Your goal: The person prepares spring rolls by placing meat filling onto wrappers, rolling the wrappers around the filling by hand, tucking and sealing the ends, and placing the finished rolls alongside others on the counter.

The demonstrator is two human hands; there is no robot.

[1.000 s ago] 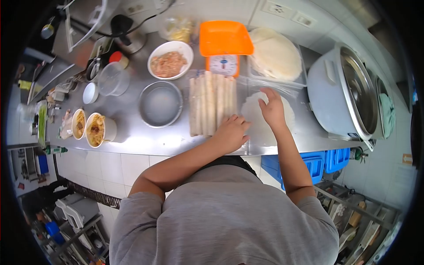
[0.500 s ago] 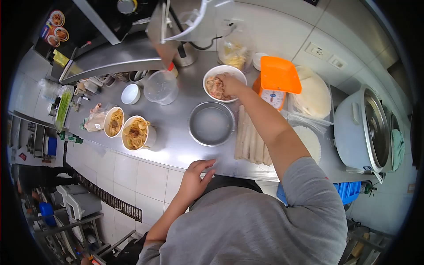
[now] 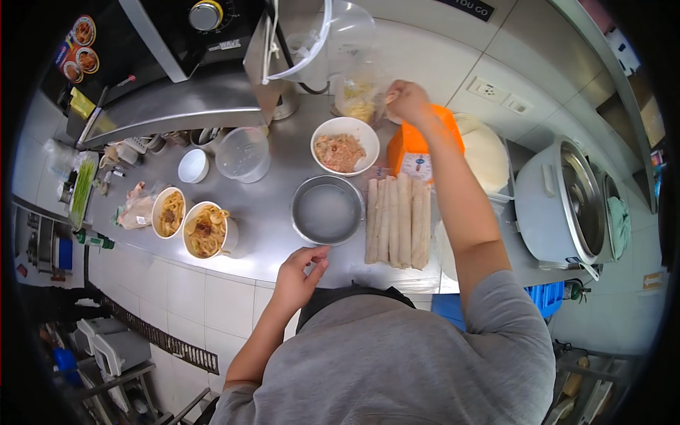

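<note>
Right hand (image 3: 409,105): out of the white bowl (image 3: 350,126) since the last frame and up beside the kitchen scale (image 3: 416,168), while the left hand (image 3: 301,276) sits nearer the metal pan (image 3: 328,241).
Steel counter (image 3: 265,205): I see it run left to right, carrying everything I mention.
Big pot (image 3: 538,198): far right, well apart from both hands.
Wrapper stack (image 3: 485,152): right of the scale; I would keep the right elbow clear of it.
Row of rolls (image 3: 399,223): side by side at the near middle, left of the right forearm, which is best kept from brushing them.
Orange tray (image 3: 448,131): on top of the scale, its far-left part hidden by the right hand. Any load is best let go low, over the middle, wrist off the rim, so the dial reads true.
Meat filling (image 3: 340,154): in the white bowl, left of the scale and beyond the pan.
Left fingers: close together, thumb a little apart, nothing held, beside the pan's near rim; a good place to wait.
Right fingertips: curled inward. I cannot tell whether they pinch any filling; if they do, a light, closed grip avoids drips.
</note>
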